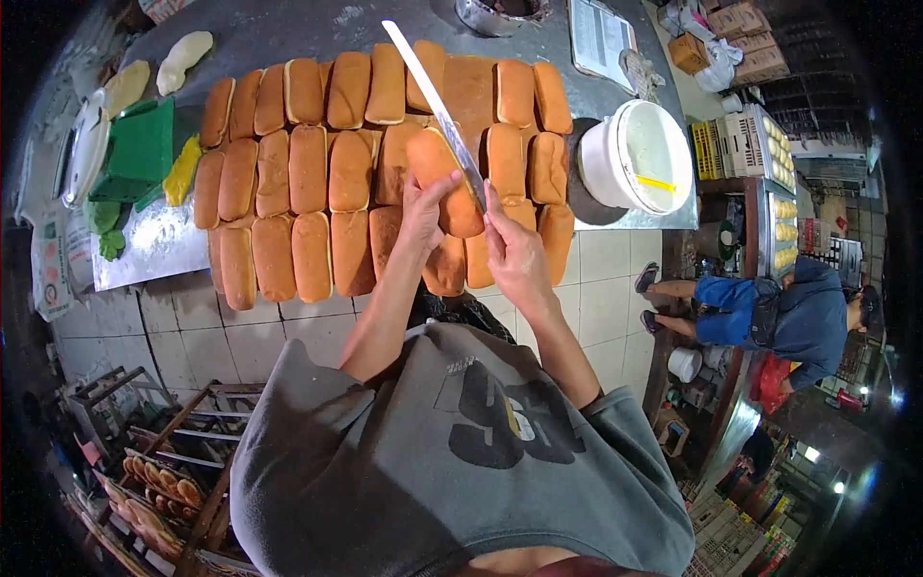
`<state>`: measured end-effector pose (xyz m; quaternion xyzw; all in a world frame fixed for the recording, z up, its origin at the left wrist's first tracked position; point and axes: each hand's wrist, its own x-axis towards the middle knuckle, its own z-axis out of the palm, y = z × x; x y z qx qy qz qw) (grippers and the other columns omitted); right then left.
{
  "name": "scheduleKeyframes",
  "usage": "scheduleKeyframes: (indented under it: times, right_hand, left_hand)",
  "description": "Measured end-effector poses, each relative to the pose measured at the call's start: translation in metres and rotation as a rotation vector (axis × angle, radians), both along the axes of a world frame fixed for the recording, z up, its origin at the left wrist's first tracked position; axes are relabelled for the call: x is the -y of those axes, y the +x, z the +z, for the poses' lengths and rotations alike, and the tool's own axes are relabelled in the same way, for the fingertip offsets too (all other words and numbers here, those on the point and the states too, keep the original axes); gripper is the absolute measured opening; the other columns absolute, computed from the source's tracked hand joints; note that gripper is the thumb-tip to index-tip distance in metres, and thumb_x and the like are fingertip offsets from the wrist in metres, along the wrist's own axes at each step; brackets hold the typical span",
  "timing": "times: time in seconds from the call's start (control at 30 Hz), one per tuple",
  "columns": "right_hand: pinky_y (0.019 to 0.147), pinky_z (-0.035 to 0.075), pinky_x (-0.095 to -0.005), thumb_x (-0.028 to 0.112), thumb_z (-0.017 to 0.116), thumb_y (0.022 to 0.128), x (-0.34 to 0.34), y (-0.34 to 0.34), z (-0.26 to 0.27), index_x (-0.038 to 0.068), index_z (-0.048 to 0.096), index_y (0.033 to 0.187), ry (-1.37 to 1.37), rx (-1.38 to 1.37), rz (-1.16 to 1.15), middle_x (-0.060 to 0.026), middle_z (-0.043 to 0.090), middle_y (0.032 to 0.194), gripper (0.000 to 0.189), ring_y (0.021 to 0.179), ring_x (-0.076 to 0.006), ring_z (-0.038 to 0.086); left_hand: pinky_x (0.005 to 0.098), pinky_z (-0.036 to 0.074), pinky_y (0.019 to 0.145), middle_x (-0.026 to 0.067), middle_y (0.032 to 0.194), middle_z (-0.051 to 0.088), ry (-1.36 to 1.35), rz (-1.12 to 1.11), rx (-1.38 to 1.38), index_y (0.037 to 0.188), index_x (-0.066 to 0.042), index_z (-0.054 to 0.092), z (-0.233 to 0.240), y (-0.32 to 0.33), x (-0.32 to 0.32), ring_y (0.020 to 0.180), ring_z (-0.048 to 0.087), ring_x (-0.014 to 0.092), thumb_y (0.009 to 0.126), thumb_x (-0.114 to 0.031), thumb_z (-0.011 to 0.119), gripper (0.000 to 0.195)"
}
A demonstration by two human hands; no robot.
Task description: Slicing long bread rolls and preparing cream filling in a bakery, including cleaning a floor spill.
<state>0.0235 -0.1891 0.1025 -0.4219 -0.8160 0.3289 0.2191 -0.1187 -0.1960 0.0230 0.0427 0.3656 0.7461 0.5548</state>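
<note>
My left hand (424, 210) holds a browned bread loaf (433, 155) above the other loaves. In my right hand (513, 249) is a long knife (433, 90), its blade slanting up and to the left. The blade lies along the loaf's right side; how deep it sits in the bread is hard to tell. Beneath both hands, rows of similar oblong loaves (312, 256) cover the front of the metal table (252, 32). Some have a pale line along one side. Part of the knife's handle is hidden by my fingers.
A white bucket (595, 155) with a yellow-handled utensil (656, 184) stands on the right. A clipboard (601, 43) and a metal pot (497, 20) lie farther back. To the left are a green box (137, 155) and yellow cloth (184, 172). Another person (800, 314) stands at right.
</note>
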Motion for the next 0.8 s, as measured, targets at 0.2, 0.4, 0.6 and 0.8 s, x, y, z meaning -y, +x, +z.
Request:
scheduleKeyframes:
  times: [0.2,0.4,0.6,0.8]
  right_hand:
    - [0.06,0.046,-0.0336,-0.001,0.049,0.088,0.05,0.038,-0.019,0.003,0.038,0.138,0.008,0.149,-0.015,-0.02,0.056,0.076,0.051,0.062,-0.0321,0.056]
    - [0.057,0.047,-0.0362,-0.003,0.053,0.085,0.11,0.093,-0.023,0.012,0.033,0.143,-0.121,0.18,-0.181,-0.0168,0.052,0.068,0.064,0.059,-0.0293,0.056]
    - [0.055,0.045,-0.0335,-0.004,0.052,0.084,0.053,0.071,-0.028,0.01,0.037,0.14,-0.074,0.123,-0.228,-0.0186,0.05,0.065,0.06,0.056,-0.0292,0.056]
    - [0.059,0.047,-0.0301,-0.005,0.053,0.083,0.108,0.097,-0.028,0.012,0.043,0.138,-0.215,0.153,-0.268,-0.0204,0.053,0.068,0.058,0.057,-0.0287,0.058]
  left_hand:
    - [0.0343,0.054,0.076,0.0057,0.103,0.06,0.017,-0.018,0.004,0.117,-0.009,0.048,0.003,-0.018,-0.023,0.091,0.061,0.016,0.078,-0.003,0.07,0.045]
    - [0.0352,0.054,0.082,0.0063,0.114,0.054,0.024,-0.059,-0.107,0.128,-0.012,0.038,0.017,0.005,-0.045,0.101,0.057,0.018,0.078,-0.003,0.072,0.061]
    - [0.0356,0.052,0.085,0.007,0.115,0.052,0.023,-0.176,0.015,0.131,-0.012,0.033,0.006,0.064,-0.028,0.104,0.055,0.019,0.077,-0.004,0.073,0.067]
    - [0.0344,0.053,0.082,0.0073,0.112,0.054,0.039,-0.164,-0.012,0.124,-0.007,0.039,0.0,0.028,-0.061,0.101,0.056,0.017,0.08,-0.007,0.071,0.055]
